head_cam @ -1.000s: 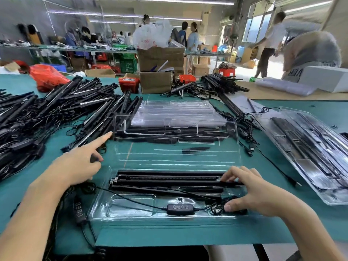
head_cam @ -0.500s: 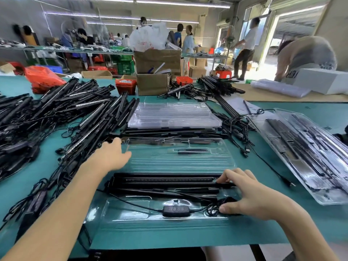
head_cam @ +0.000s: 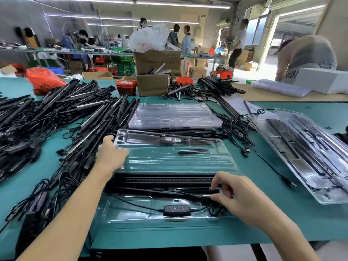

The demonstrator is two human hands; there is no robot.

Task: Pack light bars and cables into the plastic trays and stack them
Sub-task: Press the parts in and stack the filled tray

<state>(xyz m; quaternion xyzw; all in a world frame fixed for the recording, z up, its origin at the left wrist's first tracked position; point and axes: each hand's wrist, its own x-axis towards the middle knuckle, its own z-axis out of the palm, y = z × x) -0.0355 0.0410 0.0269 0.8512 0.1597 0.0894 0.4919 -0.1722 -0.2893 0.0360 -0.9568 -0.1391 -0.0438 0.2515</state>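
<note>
Left hand (head_cam: 111,155) grips the tray lid's (head_cam: 169,146) left edge; right hand (head_cam: 235,194) pinches the light bars (head_cam: 162,180) beside it. Best hold them seated before closing.

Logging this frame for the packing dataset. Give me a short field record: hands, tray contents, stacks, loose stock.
left hand: on left edge of the clear lid, grip on it
right hand: fingers curled at right end of the light bars; hold unclear
tray: bars plus controller with cable
empty trays: stacked behind the lid
packed trays: at right
loose bars: piled at left
</note>
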